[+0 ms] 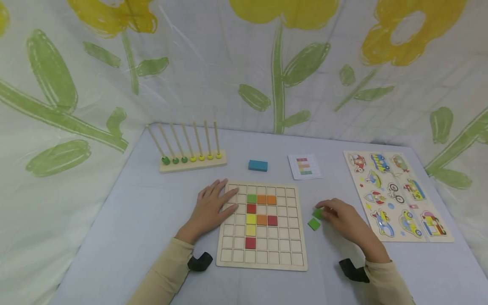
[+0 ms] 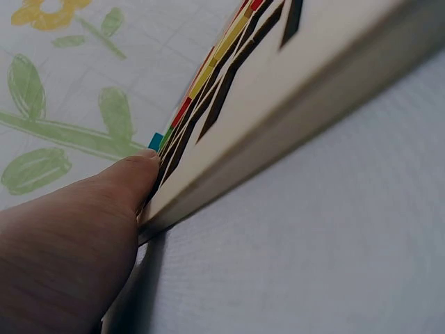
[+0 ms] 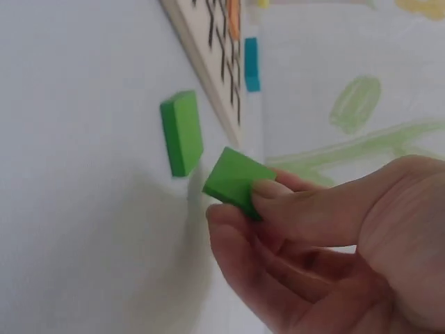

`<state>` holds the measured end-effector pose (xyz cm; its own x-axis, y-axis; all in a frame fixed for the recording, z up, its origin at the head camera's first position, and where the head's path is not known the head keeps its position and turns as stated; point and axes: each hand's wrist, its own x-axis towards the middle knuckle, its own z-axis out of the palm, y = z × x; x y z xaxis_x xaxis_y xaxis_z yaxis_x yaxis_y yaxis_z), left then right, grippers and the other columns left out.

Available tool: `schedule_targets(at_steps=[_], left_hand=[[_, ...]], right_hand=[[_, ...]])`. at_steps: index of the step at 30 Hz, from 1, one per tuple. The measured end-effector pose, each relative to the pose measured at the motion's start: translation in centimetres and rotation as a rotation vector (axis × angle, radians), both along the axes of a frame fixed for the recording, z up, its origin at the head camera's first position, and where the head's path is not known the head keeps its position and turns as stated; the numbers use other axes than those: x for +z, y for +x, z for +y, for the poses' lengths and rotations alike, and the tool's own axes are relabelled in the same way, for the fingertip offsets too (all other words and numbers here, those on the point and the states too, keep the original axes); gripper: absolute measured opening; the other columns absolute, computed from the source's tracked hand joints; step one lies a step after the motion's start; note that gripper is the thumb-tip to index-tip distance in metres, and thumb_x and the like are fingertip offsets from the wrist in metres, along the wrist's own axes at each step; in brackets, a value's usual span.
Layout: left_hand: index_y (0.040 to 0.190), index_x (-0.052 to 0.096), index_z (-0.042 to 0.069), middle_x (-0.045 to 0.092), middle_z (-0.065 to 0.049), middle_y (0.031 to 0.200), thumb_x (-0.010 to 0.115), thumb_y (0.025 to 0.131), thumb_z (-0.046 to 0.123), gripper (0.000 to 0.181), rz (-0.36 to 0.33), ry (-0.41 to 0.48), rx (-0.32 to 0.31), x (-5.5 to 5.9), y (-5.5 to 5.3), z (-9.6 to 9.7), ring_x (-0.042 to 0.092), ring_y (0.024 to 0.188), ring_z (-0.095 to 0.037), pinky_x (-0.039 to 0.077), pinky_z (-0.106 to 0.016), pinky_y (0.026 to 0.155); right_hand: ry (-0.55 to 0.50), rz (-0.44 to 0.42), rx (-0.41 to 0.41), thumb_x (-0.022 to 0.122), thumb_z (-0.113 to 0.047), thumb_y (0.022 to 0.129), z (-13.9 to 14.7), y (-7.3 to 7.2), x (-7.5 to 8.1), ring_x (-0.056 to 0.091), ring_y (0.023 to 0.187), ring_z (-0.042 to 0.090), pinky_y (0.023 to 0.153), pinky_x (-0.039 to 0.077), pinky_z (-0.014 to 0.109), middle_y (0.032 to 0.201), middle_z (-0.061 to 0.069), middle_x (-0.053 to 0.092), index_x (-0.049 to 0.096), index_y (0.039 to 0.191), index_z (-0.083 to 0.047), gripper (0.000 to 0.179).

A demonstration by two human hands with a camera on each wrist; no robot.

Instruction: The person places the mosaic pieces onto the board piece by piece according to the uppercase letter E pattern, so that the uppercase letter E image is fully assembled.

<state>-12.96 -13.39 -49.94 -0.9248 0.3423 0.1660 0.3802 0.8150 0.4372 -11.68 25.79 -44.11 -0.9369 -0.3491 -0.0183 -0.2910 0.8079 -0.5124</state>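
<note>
A wooden grid board (image 1: pixel 236 256) lies on the table with green, orange, red and yellow square tiles in some of its cells. My left hand (image 1: pixel 211 209) rests at the board's upper left edge, fingers spread, the thumb over the rim in the left wrist view. To the right of the board, my right hand (image 1: pixel 345 220) pinches a green square tile (image 3: pixel 236 177) between thumb and fingers. A second green tile (image 3: pixel 182 132) lies on the table beside it, between that hand and the board.
Behind the board are a blue block (image 1: pixel 258 165) and a pattern card (image 1: pixel 305 167). A peg rack (image 1: pixel 194 163) with green and yellow beads stands at the back left. At the right lies a picture puzzle board (image 1: pixel 398 195) with vehicle pieces.
</note>
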Motion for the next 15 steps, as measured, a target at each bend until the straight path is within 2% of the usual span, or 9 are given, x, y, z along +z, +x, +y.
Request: schedule_targets(at_steps=[4, 9, 12, 15], left_hand=[[0.142, 0.048, 0.029, 0.032, -0.008, 0.155, 0.052, 0.095, 0.047, 0.051, -0.004, -0.003, 0.002, 0.0, 0.0, 0.0, 0.022, 0.144, -0.030, 0.019, -0.055, 0.111], [0.142, 0.047, 0.029, 0.031, -0.007, 0.155, 0.052, 0.095, 0.047, 0.051, -0.005, -0.005, 0.002, -0.1, 0.0, 0.0, 0.021, 0.144, -0.030, 0.019, -0.055, 0.111], [0.142, 0.047, 0.029, 0.031, -0.007, 0.155, 0.052, 0.095, 0.047, 0.051, -0.001, -0.006, 0.002, -0.1, 0.0, 0.0, 0.022, 0.144, -0.030, 0.019, -0.054, 0.111], [0.142, 0.048, 0.028, 0.032, -0.008, 0.155, 0.052, 0.095, 0.047, 0.050, 0.004, -0.009, 0.000, 0.0, 0.0, 0.0, 0.023, 0.144, -0.030, 0.019, -0.055, 0.111]], right_hand=[[-0.148, -0.138, -0.064, 0.063, -0.008, 0.092, -0.6, 0.3, 0.2, 0.061, 0.085, 0.014, 0.072, 0.050, 0.027, 0.100, 0.002, 0.066, 0.066, 0.113, -0.012, 0.021], [-0.357, -0.394, -0.153, 0.062, -0.016, 0.094, -2.5, 0.8, 0.2, 0.064, 0.081, 0.020, 0.066, 0.051, 0.029, 0.097, 0.007, 0.066, 0.064, 0.114, -0.010, 0.022], [-0.418, -0.491, -0.165, 0.062, -0.019, 0.093, -3.8, 1.1, 0.0, 0.064, 0.076, 0.023, 0.059, 0.047, 0.028, 0.092, 0.010, 0.065, 0.063, 0.114, -0.008, 0.024], [-0.439, -0.539, -0.150, 0.064, -0.022, 0.092, -5.1, 1.4, -0.2, 0.062, 0.071, 0.023, 0.055, 0.043, 0.026, 0.087, 0.011, 0.064, 0.063, 0.113, -0.008, 0.025]])
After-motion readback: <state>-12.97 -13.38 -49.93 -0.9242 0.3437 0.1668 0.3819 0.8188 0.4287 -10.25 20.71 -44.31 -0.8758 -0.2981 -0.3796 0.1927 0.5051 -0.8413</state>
